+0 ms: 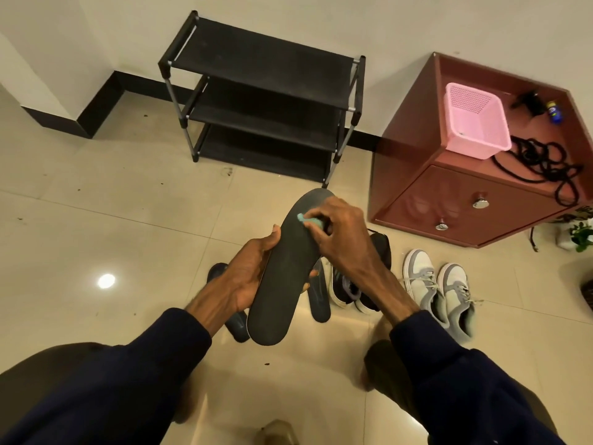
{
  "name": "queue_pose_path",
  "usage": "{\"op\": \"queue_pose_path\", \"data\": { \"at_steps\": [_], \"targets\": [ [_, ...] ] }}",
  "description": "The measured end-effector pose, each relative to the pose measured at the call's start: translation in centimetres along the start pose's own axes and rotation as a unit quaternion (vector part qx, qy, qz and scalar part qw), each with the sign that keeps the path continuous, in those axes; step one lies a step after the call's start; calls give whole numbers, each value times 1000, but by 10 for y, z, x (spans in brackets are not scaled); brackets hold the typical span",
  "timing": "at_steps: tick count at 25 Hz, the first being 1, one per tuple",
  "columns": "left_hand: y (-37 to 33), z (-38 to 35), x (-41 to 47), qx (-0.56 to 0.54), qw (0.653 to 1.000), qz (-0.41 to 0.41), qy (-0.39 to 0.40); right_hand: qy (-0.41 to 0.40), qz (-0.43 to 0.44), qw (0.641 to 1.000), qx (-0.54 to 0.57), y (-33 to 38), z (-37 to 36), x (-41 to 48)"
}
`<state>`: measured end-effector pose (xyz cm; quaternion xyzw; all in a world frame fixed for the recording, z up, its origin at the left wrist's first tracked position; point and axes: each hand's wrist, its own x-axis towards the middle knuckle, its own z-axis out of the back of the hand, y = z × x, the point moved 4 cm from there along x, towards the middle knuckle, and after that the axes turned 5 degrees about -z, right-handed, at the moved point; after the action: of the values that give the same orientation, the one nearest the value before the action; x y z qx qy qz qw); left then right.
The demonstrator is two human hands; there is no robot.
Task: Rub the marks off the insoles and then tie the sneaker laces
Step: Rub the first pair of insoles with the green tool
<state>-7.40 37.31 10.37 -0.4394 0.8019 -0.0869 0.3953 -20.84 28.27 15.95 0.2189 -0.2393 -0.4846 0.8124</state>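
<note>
Two dark sleeves (144,364) filled the bottom of the view, reaching out over the tiled floor (128,203). On that floor to the right stood the grey-and-white sneakers (439,290), side by side, their laces looking loose. The dark grey insole (282,284) was up off the floor between both hands, toe end pointing away. The left hand (250,271) had its grip wrapped round the insole's middle, thumb on the near edge and fingers beneath. The right hand (340,232) kept a narrow grip, pinching a small teal eraser (309,220) down against the insole's top face near the toe. The insole looked light, thin and bendy, so it would probably flex away under rubbing. Support directly behind the rubbed patch seemed the better hold. Its matte face seemed unlikely to slip.
</note>
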Motion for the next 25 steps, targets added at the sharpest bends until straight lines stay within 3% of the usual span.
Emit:
{"op": "queue_pose_path", "data": {
  "at_steps": [2, 5, 7, 11, 15, 16, 20, 25],
  "targets": [
    [-1, 3, 2, -7, 1000, -1, -7, 50, 33, 998, -6, 10, -9, -2],
    [-5, 2, 2, 3, 1000, -2, 10, -69, -36, 997, -28, -15, 11, 14],
    [-5, 0, 1, 2, 1000, 0, 6, -99, -59, 993, -37, -18, 12, 13],
    [-5, 4, 3, -9, 1000, 0, -13, 33, 10, 999, -15, 4, -13, 4],
    [-8, -2, 0, 8, 1000, -3, -12, -103, -53, 993, -36, -26, 12, 16],
    [-7, -3, 0, 7, 1000, -3, -16, -103, -52, 993, -38, -24, 11, 14],
    [-5, 0, 2, -4, 1000, -3, -28, 56, 35, 998, -14, 3, -15, -2],
    [-6, -5, 2, 19, 999, -13, -27, -100, -47, 992, -54, -27, 10, 5]
  ]
}}
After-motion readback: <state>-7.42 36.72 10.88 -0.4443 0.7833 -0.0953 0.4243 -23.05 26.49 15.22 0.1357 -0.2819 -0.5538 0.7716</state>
